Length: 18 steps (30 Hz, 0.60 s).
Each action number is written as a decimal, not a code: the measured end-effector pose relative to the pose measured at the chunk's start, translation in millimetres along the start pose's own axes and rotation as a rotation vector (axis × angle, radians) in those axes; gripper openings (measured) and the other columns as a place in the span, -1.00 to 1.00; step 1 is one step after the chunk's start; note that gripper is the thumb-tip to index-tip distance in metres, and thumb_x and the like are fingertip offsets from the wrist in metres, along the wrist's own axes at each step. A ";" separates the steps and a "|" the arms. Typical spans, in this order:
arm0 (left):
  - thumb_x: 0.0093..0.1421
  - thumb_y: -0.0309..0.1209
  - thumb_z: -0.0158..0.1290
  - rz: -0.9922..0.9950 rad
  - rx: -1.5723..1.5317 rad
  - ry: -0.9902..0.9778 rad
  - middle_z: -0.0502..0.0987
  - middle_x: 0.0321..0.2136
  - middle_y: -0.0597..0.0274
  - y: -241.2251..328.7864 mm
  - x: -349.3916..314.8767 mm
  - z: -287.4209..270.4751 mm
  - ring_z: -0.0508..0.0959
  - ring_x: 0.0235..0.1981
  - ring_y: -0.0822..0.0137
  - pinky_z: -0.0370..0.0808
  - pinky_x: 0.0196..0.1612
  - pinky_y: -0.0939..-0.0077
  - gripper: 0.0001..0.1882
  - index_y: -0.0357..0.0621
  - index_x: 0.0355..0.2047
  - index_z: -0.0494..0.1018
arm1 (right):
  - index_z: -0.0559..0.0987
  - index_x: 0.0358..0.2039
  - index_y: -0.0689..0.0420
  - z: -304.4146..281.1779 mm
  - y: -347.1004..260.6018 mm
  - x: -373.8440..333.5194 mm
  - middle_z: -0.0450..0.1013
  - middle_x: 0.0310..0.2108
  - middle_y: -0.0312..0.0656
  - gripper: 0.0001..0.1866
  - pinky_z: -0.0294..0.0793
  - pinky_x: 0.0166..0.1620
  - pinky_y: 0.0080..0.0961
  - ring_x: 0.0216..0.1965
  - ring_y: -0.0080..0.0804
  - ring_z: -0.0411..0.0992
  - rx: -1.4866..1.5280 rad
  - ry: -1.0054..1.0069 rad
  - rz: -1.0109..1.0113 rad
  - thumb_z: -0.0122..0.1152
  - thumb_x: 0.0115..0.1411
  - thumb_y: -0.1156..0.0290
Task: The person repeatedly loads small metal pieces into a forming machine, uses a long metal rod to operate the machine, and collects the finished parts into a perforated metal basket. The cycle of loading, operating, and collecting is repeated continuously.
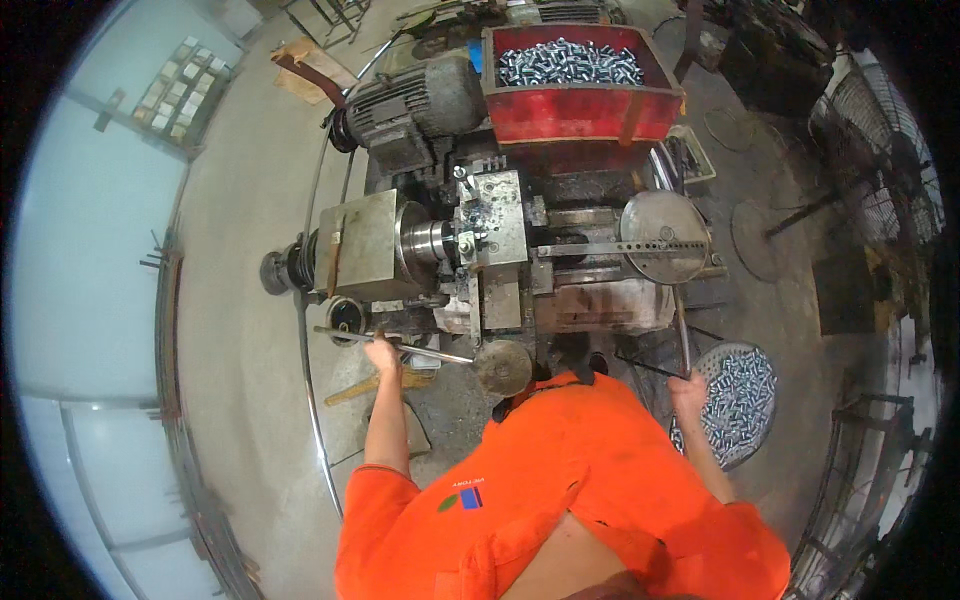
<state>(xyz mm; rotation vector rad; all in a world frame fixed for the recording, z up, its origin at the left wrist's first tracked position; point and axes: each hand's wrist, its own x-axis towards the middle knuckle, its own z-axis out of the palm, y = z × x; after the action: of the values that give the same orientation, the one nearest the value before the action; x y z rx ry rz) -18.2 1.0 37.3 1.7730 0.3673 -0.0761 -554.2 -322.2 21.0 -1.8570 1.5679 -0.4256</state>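
Observation:
My left hand (381, 353) is closed round a long metal bar (435, 352) in front of the machine. The bar's right end reaches toward a round metal disc (503, 367). On the other side, my right hand (687, 394) is closed on a thin dark rod (645, 367), beside a round tray (748, 455) heaped with small shiny metal pieces (738, 395). Between and beyond my hands stands a greasy lathe-like machine, with a boxy headstock (357, 246), a bright spindle (427, 241) and a tool block (497, 215). My fingers' inner sides are hidden.
A red bin (583, 118) full of similar metal pieces sits behind the machine, right of an electric motor (418, 103). A perforated flat bar (625, 248) crosses a round plate (664, 232). Long pipes (316, 420) run along the left. A fan guard (885, 130) stands far right.

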 end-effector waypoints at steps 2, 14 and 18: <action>0.14 -0.38 -0.02 0.067 -0.075 0.002 0.40 -0.65 0.06 -2.1 -0.5 4.7 0.39 -0.77 0.28 0.26 -0.78 0.36 -0.75 -0.38 -0.41 0.26 | 0.44 -0.56 0.24 3.0 -3.4 -0.6 0.37 -0.64 0.10 -0.69 0.32 -0.46 -0.17 -0.56 0.07 0.36 0.001 0.053 0.013 0.03 -0.21 0.22; 0.13 -0.14 0.03 -0.123 0.263 -0.177 0.38 -0.77 0.12 23.9 -16.3 -15.2 0.47 -0.82 0.18 0.44 -0.78 0.40 -0.54 -0.37 -0.60 0.32 | 0.51 -0.51 0.27 -55.5 27.4 60.4 0.41 -0.62 0.03 -0.68 0.37 -0.44 -0.20 -0.52 -0.01 0.42 -0.532 0.042 -0.192 0.10 -0.18 0.24; 0.12 -0.09 0.04 -0.136 0.221 -0.212 0.40 -0.72 0.10 29.8 -39.5 -3.9 0.50 -0.77 0.17 0.49 -0.73 0.40 -0.49 -0.46 -0.47 0.31 | 0.51 -0.49 0.20 -113.4 21.7 153.7 0.45 -0.45 -0.01 -0.58 0.41 -0.30 -0.16 -0.37 -0.07 0.45 -0.929 -0.022 -0.144 0.18 -0.14 0.05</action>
<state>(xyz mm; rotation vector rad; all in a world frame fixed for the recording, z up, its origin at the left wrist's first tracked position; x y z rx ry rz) -47.7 -9.0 76.0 1.9338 0.3352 -0.4122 -606.6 -502.2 63.8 -2.6374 1.7743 0.3454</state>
